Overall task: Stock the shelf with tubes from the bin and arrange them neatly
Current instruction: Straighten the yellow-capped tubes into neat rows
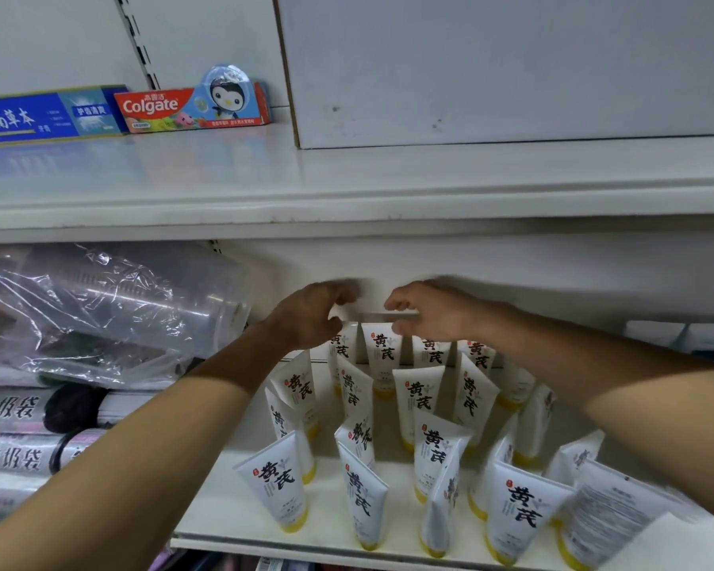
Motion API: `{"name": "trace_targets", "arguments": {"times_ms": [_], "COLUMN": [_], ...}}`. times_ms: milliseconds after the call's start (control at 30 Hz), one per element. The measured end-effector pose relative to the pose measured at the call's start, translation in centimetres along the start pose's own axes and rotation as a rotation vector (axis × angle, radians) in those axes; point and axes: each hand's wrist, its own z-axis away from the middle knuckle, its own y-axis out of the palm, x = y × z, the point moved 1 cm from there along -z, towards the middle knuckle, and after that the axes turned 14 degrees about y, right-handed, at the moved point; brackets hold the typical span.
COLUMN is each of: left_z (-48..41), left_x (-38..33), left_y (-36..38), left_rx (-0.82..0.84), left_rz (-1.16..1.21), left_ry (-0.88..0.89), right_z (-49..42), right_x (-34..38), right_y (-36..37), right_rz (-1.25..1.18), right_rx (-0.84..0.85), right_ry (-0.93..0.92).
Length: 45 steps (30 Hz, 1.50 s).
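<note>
At the back of the lower shelf point(231, 508), left hand point(310, 317) and right hand point(433, 313) curl blurred fingers over the rear upright tubes point(383, 358), grip unclear, beside plastic-wrapped cups point(112, 307) and bag rolls point(17, 453).

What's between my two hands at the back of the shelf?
Head view: the top of a back-row tube stands between the left hand and right hand, with the back wall behind it.

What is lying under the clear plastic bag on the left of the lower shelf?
Stacked rolls with white labels in black characters lie below the clear plastic bag. The bag hides whatever lies further back beneath it.
</note>
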Motion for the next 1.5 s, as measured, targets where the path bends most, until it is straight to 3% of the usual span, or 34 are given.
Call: {"name": "trace_targets", "arguments": {"times_ms": [100, 167, 400, 633, 867, 967, 1500], "left_z": [-0.2, -0.5, -2.1, -4.1, -4.9, -5.2, -6.2], "left_x": [-2.8, -5.1, -12.4, -15.7, -16.2, -16.3, -16.1], "left_y": [-1.1, -1.4, 0.6, 3.0, 4.8, 5.3, 6.5], "left_rx": [-0.159, -0.170, 0.039, 0.316, 0.215, 0.166, 0.094], "left_rz": [-0.065, -0.055, 0.090, -0.179, -0.136, -0.136, -0.085], "left_ry": [0.062, 0.123, 0.363, 0.448, 0.330, 0.267, 0.203], "right_z": [1.9, 3.3, 8.1, 11.6, 11.7, 11.8, 10.2], "right_x": [-1.8, -3.0, -8.6, -11.6, -12.6, -12.8, -13.7], "right_y": [-1.7, -2.6, -4.4, -3.2, -1.3, -1.5, -0.8], "right_rz": [-0.032, -0.065, -0.033, 0.113, 0.197, 0.204, 0.147], "right_rx": [-0.100, -0.159, -0.113, 0.144, -0.029, -0.060, -0.147], "right_ry": [-0.021, -0.024, -0.002, 0.008, -0.005, 0.082, 0.096]}}
